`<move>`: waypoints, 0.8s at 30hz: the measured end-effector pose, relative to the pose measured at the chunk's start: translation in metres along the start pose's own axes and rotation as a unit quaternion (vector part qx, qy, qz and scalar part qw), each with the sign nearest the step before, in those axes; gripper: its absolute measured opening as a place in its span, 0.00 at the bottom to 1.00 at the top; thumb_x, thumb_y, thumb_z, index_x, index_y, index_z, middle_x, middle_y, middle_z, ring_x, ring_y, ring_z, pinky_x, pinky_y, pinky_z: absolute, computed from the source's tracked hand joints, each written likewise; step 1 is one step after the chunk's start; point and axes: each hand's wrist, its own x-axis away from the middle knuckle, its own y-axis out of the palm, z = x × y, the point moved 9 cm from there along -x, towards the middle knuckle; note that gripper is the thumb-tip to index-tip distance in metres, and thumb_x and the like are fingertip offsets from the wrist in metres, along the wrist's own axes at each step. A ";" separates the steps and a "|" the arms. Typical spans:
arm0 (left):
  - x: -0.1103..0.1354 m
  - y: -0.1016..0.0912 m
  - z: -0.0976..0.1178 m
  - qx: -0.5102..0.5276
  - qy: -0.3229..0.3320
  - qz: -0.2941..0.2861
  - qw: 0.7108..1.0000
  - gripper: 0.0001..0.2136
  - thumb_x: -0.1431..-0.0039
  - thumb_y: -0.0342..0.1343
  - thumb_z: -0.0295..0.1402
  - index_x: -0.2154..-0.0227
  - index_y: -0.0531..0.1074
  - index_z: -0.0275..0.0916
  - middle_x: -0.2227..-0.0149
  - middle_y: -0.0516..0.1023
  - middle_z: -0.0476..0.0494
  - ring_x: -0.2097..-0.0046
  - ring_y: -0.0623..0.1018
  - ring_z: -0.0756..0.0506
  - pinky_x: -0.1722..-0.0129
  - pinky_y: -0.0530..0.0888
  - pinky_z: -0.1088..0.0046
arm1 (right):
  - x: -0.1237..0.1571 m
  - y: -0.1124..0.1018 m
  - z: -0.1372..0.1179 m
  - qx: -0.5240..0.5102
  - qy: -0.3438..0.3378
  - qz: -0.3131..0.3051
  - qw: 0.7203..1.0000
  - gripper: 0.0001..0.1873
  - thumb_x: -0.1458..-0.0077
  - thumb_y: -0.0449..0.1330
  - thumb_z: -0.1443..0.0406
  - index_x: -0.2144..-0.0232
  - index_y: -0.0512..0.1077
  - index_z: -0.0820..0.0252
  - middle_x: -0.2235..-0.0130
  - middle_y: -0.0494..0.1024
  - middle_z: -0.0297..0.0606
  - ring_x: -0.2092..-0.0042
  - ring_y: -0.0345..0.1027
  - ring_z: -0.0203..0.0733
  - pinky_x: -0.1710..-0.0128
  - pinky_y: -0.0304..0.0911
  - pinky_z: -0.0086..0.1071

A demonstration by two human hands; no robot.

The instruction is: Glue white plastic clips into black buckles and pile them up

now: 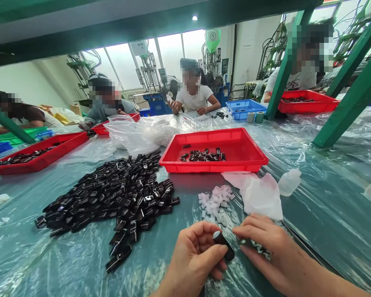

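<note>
Black plastic piece (224, 246) is sitting clamped in my left hand (193, 260), thumb and fingers closing on it, pale end up. My right hand (266, 251) is curling just beside it, pinching a strip of small black-and-white bits (256, 248). Loose white bits (214, 201) are lying ahead, between a heap of black pieces (117, 202), a red tray (213, 166) and plastic sheeting (80, 264).

Seemingly "S" on green hopper (212, 40)
</note>
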 end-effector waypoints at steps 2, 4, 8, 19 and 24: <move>0.000 0.002 0.003 -0.006 0.011 -0.010 1.000 0.15 0.58 0.66 0.36 0.70 0.70 0.33 0.78 0.71 0.49 0.79 0.70 0.53 0.82 0.69 0.82 | 0.001 0.001 0.001 -0.090 0.049 -0.011 0.995 0.13 0.51 0.55 0.73 0.61 0.70 0.60 0.65 0.75 0.39 0.63 0.68 0.42 0.62 0.63 0.34; 0.001 0.005 0.006 -0.016 0.028 -0.021 0.999 0.14 0.57 0.66 0.36 0.70 0.71 0.33 0.78 0.72 0.48 0.79 0.70 0.53 0.82 0.69 0.82 | 0.002 0.006 0.002 -0.165 0.097 -0.018 0.981 0.16 0.54 0.58 0.72 0.60 0.71 0.60 0.67 0.76 0.36 0.65 0.68 0.39 0.64 0.63 0.31; 0.001 0.007 0.009 -0.037 0.054 -0.028 0.997 0.14 0.52 0.62 0.40 0.67 0.74 0.33 0.81 0.72 0.48 0.80 0.71 0.52 0.80 0.70 0.80 | 0.004 0.023 0.003 -0.279 0.144 -0.050 0.948 0.08 0.52 0.56 0.71 0.68 0.73 0.60 0.74 0.73 0.32 0.71 0.64 0.35 0.70 0.59 0.27; 0.001 0.010 0.013 -0.064 0.054 -0.036 0.996 0.20 0.43 0.51 0.46 0.79 0.71 0.32 0.83 0.69 0.46 0.81 0.68 0.52 0.83 0.67 0.82 | 0.005 0.036 0.017 -0.441 0.231 -0.017 0.867 0.13 0.57 0.62 0.67 0.65 0.69 0.64 0.79 0.67 0.27 0.77 0.54 0.30 0.76 0.48 0.26; -0.002 0.010 0.006 -0.030 0.036 -0.045 0.998 0.22 0.42 0.49 0.47 0.79 0.72 0.31 0.83 0.69 0.46 0.84 0.65 0.55 0.86 0.62 0.84 | 0.007 0.032 0.022 -0.435 0.236 0.011 0.869 0.15 0.57 0.62 0.66 0.65 0.66 0.63 0.80 0.65 0.25 0.78 0.53 0.29 0.76 0.48 0.26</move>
